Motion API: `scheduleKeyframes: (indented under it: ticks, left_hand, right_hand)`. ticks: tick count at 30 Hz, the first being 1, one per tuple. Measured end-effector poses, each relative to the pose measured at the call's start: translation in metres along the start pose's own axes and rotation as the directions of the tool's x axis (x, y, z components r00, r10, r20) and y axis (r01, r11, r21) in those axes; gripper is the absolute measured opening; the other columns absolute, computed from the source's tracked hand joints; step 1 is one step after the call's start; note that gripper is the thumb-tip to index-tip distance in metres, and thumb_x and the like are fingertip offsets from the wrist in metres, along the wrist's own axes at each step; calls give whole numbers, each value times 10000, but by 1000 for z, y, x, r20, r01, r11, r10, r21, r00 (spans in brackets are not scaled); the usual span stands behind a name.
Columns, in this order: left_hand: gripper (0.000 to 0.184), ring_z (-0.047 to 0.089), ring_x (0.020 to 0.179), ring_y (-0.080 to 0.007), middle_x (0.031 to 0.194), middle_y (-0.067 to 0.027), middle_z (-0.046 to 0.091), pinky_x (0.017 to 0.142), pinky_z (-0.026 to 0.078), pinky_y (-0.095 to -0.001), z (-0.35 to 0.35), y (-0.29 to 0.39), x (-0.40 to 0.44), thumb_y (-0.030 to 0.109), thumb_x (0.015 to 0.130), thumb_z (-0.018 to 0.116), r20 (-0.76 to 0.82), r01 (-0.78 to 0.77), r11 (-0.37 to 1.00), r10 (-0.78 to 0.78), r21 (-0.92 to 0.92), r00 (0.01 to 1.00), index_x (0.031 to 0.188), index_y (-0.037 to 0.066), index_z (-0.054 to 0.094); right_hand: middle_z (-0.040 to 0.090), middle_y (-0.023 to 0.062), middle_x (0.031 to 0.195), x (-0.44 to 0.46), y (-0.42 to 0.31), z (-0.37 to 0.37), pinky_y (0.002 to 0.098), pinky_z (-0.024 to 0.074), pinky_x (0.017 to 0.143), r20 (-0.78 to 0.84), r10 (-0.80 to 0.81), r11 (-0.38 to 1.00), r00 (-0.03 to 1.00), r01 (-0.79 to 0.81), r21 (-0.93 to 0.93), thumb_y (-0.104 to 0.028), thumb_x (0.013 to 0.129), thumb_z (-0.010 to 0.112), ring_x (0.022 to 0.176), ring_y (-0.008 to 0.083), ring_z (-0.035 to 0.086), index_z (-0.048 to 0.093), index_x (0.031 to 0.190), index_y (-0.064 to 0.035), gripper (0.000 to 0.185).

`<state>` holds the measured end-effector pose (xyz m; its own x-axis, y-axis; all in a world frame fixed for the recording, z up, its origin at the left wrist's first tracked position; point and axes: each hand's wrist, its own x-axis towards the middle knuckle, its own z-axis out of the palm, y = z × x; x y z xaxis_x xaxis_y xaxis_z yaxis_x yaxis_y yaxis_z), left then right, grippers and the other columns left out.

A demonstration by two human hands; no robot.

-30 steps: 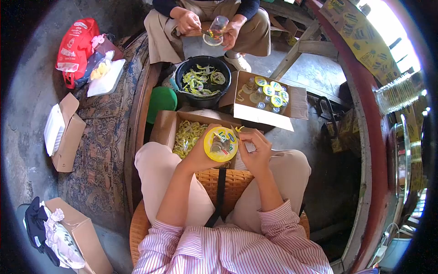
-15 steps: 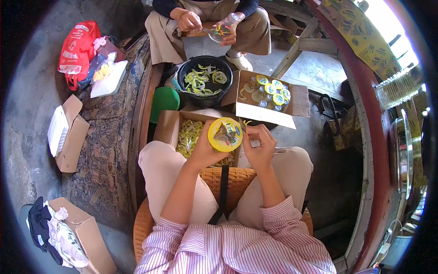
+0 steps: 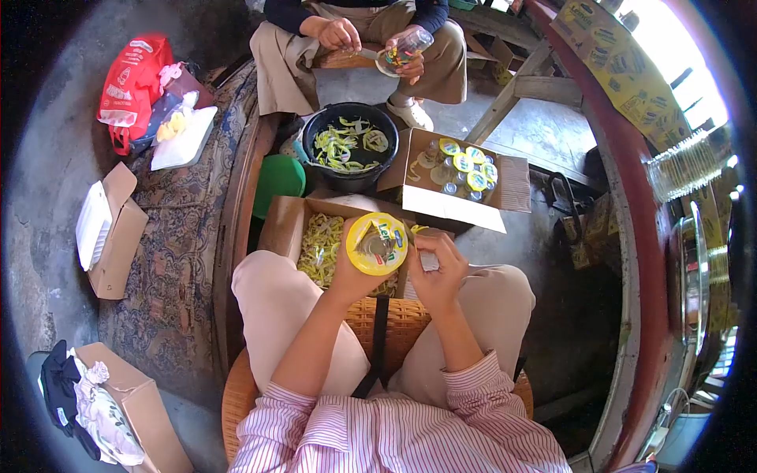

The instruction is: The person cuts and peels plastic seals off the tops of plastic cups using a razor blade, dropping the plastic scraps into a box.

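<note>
My left hand (image 3: pixel 355 272) is closed around a clear plastic cup (image 3: pixel 378 243) with a yellow printed ring around its end, which faces up toward me. At the cup's right edge, my right hand (image 3: pixel 440 272) is pinched on a thin dark blade (image 3: pixel 409 234); its handle is hidden by the fingers. A bit of yellow strip shows just beyond those fingers. Below the hands, an open cardboard box (image 3: pixel 284 225) holds many yellow strips (image 3: pixel 319 248).
Opposite, a person's hands (image 3: pixel 406 55) hold a clear cup and a knife. A black bucket (image 3: pixel 314 169) contains yellow strips. Beside it, a cardboard box (image 3: pixel 516 185) holds several yellow-ringed cups (image 3: pixel 473 162). A green lid (image 3: pixel 280 185) and a wooden trestle leg (image 3: pixel 505 106) stand nearby.
The cup has turned in my left hand, so its printed lettering sits differently. My right hand stays at its edge. The view has shifted slightly, and the other person's cup has tilted.
</note>
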<state>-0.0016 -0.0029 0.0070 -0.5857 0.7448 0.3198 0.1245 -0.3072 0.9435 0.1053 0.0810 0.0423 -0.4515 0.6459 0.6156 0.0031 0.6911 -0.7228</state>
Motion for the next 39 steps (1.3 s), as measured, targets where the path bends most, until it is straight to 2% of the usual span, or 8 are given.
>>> scheduleKeyframes:
  ticks: [2, 5, 12, 24, 27, 30, 33, 39]
  left_hand:
    - [652, 530, 992, -184, 1067, -103, 525, 856, 436, -311, 0, -1, 0, 30, 606, 765, 9, 11, 998, -11, -69, 1000, 1137, 33, 387]
    - [629, 534, 982, -187, 1065, -102, 528, 847, 438, -314, -2, -5, -1, 51, 602, 770, 5, -6, 1000, 6, 25, 1000, 1118, 34, 410]
    - [630, 535, 958, -193, 1027, -89, 533, 857, 416, -305, -7, 12, 2, 127, 596, 782, 158, 20, 991, -41, 134, 987, 1121, 35, 446]
    - [616, 522, 924, -162, 995, -57, 529, 832, 417, -283, -14, 17, 5, 102, 559, 794, 282, 46, 994, -72, 98, 957, 1077, 57, 464]
    - [634, 512, 948, -163, 1006, -65, 527, 850, 409, -287, -15, 22, 4, 105, 552, 799, 286, 75, 997, -81, 33, 955, 1087, 52, 462]
    - [678, 500, 988, -171, 1053, -73, 518, 887, 396, -291, -19, 16, 3, 112, 545, 805, 315, 88, 993, -110, 84, 943, 1121, 51, 453]
    - [718, 485, 1033, -186, 1100, -80, 509, 938, 365, -305, -20, 17, 0, 127, 541, 810, 301, 201, 979, -193, 4, 934, 1155, 49, 445]
    - [728, 468, 1079, -195, 1126, -85, 517, 1009, 297, -328, -24, -1, -1, 154, 541, 814, 365, 124, 989, -147, 86, 919, 1164, 43, 454]
  right_hand:
    - [597, 123, 716, 1, -1, 0, 276, 459, 573, -3, -27, 1000, 1000, 27, -1, 84, 664, 623, 648, 229, 598, 597, 785, 1, 149]
    - [596, 120, 708, 2, -2, 0, 279, 456, 565, -5, -10, 1000, 1000, 10, -4, 86, 661, 622, 632, 229, 593, 598, 771, 2, 141]
    - [591, 118, 690, 5, 3, -4, 282, 442, 537, 5, -42, 999, 999, 41, 17, 87, 660, 615, 597, 225, 577, 607, 759, 2, 131]
    - [598, 117, 698, 7, 1, -9, 276, 447, 556, 89, -24, 999, 996, 21, 31, 89, 652, 607, 621, 219, 587, 603, 756, 1, 137]
    - [600, 112, 695, 7, -1, -11, 266, 443, 587, 120, 15, 999, 993, -20, 42, 87, 631, 612, 640, 207, 585, 596, 727, 11, 124]
    - [600, 111, 694, 8, 0, -11, 269, 440, 583, 121, -11, 999, 993, 4, 53, 85, 630, 614, 631, 209, 580, 594, 723, 12, 120]
    - [601, 108, 693, 7, 2, -10, 268, 438, 577, 115, -20, 999, 993, 15, 43, 84, 633, 614, 621, 204, 575, 595, 722, 12, 116]
    - [601, 102, 690, 5, 0, -10, 257, 436, 569, 118, 3, 999, 993, -8, 38, 84, 641, 613, 614, 186, 571, 602, 727, 6, 117]
